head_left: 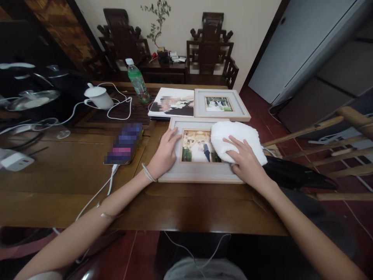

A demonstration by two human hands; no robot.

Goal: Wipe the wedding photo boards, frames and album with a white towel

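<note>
Right grip (244, 158): fingers spread over a white cloth (244, 134), pressing it against the right side of the near picture frame (196, 170); whether it pinches the fabric cannot be told. Left grip (164, 153): loosely uncurled, resting on the frame's left side. The frame lies flat on the bench (186, 204). Behind it sit a second frame (220, 104) and a large print (175, 103). Step in hand: apparently wiping. Next move calls for even pressure, frame steadied.

Between the left forearm (119, 202) and right forearm (300, 219), the near edge of the table (201, 206) gives passage, while a bottle (138, 83) obstructs the far edge.
</note>
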